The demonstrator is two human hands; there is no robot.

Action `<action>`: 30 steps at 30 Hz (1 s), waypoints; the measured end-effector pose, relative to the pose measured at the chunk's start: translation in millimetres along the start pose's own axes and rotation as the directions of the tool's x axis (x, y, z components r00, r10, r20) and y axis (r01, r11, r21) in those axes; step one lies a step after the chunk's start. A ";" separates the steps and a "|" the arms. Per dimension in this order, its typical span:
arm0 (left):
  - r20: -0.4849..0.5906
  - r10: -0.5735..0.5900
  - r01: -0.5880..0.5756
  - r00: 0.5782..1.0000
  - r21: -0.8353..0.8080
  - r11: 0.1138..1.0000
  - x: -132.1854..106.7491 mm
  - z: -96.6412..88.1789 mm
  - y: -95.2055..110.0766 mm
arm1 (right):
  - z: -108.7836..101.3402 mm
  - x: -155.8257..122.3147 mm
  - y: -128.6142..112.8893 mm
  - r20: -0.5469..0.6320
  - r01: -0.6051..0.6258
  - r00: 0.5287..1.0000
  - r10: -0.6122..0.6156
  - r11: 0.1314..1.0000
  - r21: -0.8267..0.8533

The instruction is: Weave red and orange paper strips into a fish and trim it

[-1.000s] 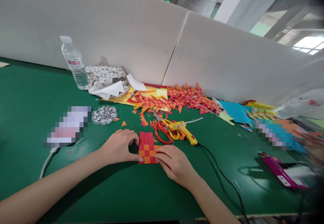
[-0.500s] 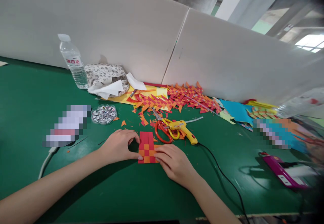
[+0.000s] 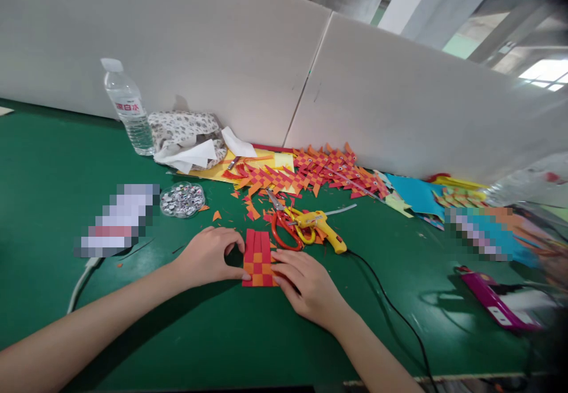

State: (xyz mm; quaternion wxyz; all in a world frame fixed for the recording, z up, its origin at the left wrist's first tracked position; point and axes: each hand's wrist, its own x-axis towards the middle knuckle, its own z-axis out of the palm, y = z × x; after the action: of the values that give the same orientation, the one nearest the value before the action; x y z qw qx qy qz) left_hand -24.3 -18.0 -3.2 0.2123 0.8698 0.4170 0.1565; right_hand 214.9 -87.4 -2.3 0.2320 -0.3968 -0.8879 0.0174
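A small red and orange woven paper piece (image 3: 258,263) lies on the green table, checkered in its lower part, with loose red strips at the far end. My left hand (image 3: 212,255) grips its left edge, thumb at the lower corner and curled fingers higher up. On the other side, my right hand (image 3: 306,280) has its fingertips closed on the right edge, where the orange strip ends are mostly covered. Just beyond lie scissors (image 3: 286,230) with red and yellow handles and a yellow glue gun (image 3: 326,230).
Finished woven paper fish (image 3: 323,168) are heaped by the partition (image 3: 377,97). A dish of googly eyes (image 3: 182,199), a water bottle (image 3: 128,109) and a patterned pouch (image 3: 186,132) stand to the left. A magenta power strip (image 3: 492,301) lies at right, with a black cord (image 3: 390,298) nearby.
My right fingers have shifted slightly up along the right edge, and less orange strip shows there. The red strips' far ends have tilted a little to the right. My left hand stays put.
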 end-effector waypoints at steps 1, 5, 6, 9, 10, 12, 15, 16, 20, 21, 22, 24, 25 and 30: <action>0.000 0.000 0.000 1.000 -0.001 1.000 -0.2 0.0 0.2 | 0.1 -0.3 -0.2 0.001 -0.012 1.000 0.012 1.000 0.001; 0.003 -0.001 0.001 1.000 -0.006 1.000 -1.0 -1.0 1.5 | 1.0 -1.7 0.4 0.007 -0.029 1.000 0.029 1.000 0.008; 0.003 -0.002 0.002 1.000 -0.007 1.000 -1.1 -1.3 1.8 | 1.4 -2.0 0.7 0.007 -0.026 1.000 0.026 1.000 0.011; 0.001 -0.005 0.005 1.000 -0.010 1.000 -1.1 -1.8 2.5 | 1.7 -1.6 1.1 0.008 -0.017 1.000 0.017 1.000 0.018; 0.002 -0.005 0.005 1.000 -0.012 1.000 -1.0 -1.7 2.6 | 1.5 -1.3 1.0 0.012 -0.016 1.000 0.016 1.000 0.021; 0.004 -0.004 0.004 1.000 -0.013 1.000 -0.8 -1.5 2.5 | 0.7 -0.4 0.4 0.014 -0.015 1.000 0.014 1.000 0.026; 0.009 -0.003 0.003 1.000 -0.014 1.000 -0.2 -1.4 2.2 | -0.5 0.3 -0.6 0.003 -0.020 1.000 0.020 1.000 0.023; 0.010 -0.001 0.001 1.000 -0.015 1.000 -0.1 -1.6 2.1 | -0.6 0.3 -0.8 -0.001 -0.020 1.000 0.020 1.000 0.021; 0.007 0.010 -0.010 1.000 -0.021 1.000 0.1 -2.4 2.6 | 0.0 -0.4 -0.3 0.004 -0.011 1.000 0.011 1.000 0.020; 0.008 0.009 -0.009 1.000 -0.022 1.000 0.0 -2.6 2.9 | 0.3 -0.6 -0.1 0.004 -0.010 1.000 0.010 1.000 0.021; 0.008 0.007 -0.007 1.000 -0.023 1.000 -0.1 -2.8 3.2 | 0.6 -0.7 0.1 0.002 -0.010 1.000 0.010 1.000 0.020; 0.008 0.006 -0.006 1.000 -0.026 1.000 -0.3 -3.2 3.7 | 0.9 -0.6 0.1 -0.001 -0.011 1.000 0.011 1.000 0.017; 0.007 0.006 -0.006 1.000 -0.027 1.000 -0.4 -3.4 3.9 | 0.9 -0.4 0.0 -0.005 -0.011 1.000 0.011 1.000 0.014; 0.016 0.005 -0.004 1.000 -0.029 1.000 -0.2 -4.0 5.0 | 0.0 1.1 -1.5 -0.013 0.020 1.000 -0.020 1.000 -0.017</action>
State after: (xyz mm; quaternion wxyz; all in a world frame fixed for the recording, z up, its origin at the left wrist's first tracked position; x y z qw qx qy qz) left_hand -22.9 -20.1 2.7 0.2276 0.8688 0.4111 0.1560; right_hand 213.2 -87.7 -1.5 0.2347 -0.3898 -0.8905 0.0050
